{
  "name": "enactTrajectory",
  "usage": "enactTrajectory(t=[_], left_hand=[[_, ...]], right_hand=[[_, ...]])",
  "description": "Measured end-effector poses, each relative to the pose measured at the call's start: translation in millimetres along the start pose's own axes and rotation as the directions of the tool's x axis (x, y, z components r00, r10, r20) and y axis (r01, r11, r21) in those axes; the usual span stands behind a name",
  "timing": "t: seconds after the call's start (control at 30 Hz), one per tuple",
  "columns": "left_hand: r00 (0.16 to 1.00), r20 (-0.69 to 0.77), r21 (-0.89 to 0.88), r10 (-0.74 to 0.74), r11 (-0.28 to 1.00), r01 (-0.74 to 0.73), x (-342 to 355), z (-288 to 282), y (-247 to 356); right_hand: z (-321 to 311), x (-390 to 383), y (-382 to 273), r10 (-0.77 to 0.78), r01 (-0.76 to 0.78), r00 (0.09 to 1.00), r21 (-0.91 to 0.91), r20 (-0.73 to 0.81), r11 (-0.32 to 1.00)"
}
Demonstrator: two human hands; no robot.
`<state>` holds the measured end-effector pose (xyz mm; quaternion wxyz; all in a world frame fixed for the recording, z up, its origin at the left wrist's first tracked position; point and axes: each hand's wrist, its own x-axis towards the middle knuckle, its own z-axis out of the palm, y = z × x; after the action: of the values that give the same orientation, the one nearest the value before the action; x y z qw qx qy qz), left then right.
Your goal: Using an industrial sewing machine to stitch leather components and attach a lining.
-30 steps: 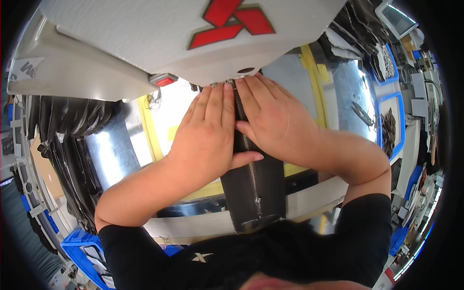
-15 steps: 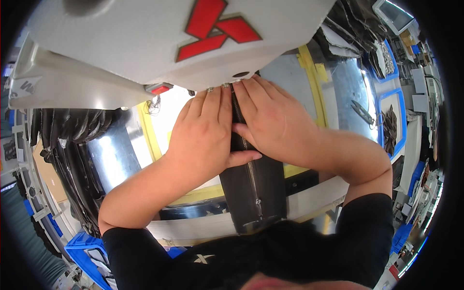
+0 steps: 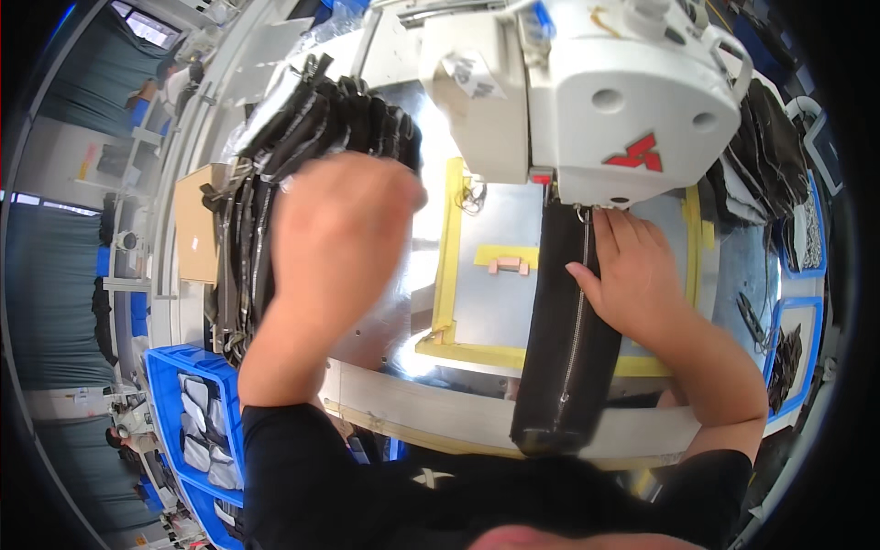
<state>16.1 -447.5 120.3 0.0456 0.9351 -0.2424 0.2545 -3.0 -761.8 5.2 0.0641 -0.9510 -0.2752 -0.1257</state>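
Extending one black zippered strip (image 3: 555, 367) from the near table edge (image 3: 412, 408); laying one right hand (image 3: 637, 270) flat on it, thumb spread, pinching nothing; hovering one left hand (image 3: 339, 225) near one of two black piles (image 3: 367, 124), blurring past telling its grip; having the far end already set at one white machine head (image 3: 642, 101), leaving any stitching unconfirmed

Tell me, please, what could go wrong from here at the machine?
The right hand lies close to the white machine head, so it might get pinched if the machine runs. Only that hand rests on the black zippered piece; with the left hand away from it, the piece could skew.
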Motion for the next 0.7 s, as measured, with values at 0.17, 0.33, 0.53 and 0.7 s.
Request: enactTrajectory(t=[0.17, 0.33, 0.53, 0.7], left_hand=[[0.939, -0.294, 0.263, -0.179, 0.929, 0.259, -9.3, -20.9, -109.7], [0.815, -0.562, 0.181, -0.14, 0.941, 0.286, -30.1, -8.6, -106.0], [0.824, -0.408, 0.011, 0.393, 0.905, -0.426, -105.2, -13.9, 18.2], [0.646, -0.148, -0.12, 0.749, 0.635, -0.763, -91.4, 33.7, 69.6]], right_hand=[[1.1, 2.4, -2.8, -0.013, 0.013, 0.999, -0.006, -0.044, 1.0], [6.3, 1.2, -1.1, -0.019, 0.018, 0.998, -0.017, -0.067, 1.0], [-41.7, 11.7, 3.3, -0.082, -0.26, 0.921, 0.755, 0.382, 0.602], [-14.3, 12.1, 13.5, -0.03, -0.456, 0.883, 0.844, 0.468, -0.283]])
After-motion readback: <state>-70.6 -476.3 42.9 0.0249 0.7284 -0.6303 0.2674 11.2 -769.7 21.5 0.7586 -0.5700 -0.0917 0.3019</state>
